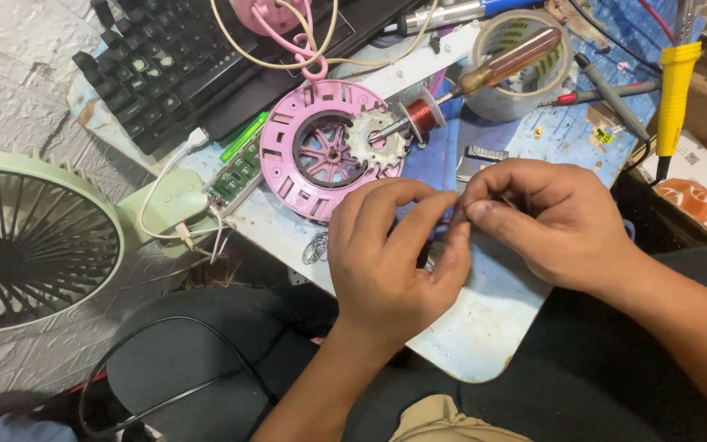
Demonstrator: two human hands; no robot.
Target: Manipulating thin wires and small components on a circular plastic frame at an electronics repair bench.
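Note:
My left hand point(394, 254) and my right hand point(546, 217) meet above a white board point(484, 327) on my lap. Their fingertips pinch together around something small and thin, mostly hidden by the fingers. Just behind the hands lies a pink round fan housing point(288, 155) with a white toothed stator point(376, 146) in it. A spool of copper wire point(423, 113) rests beside the stator.
A pale green fan point(34, 237) stands at the left, wired to a green circuit board point(235, 176). A black keyboard point(165, 65) lies behind. A tape roll point(525, 82), a brown-handled screwdriver point(507, 64), probes and a yellow-handled tool point(674, 82) crowd the back right.

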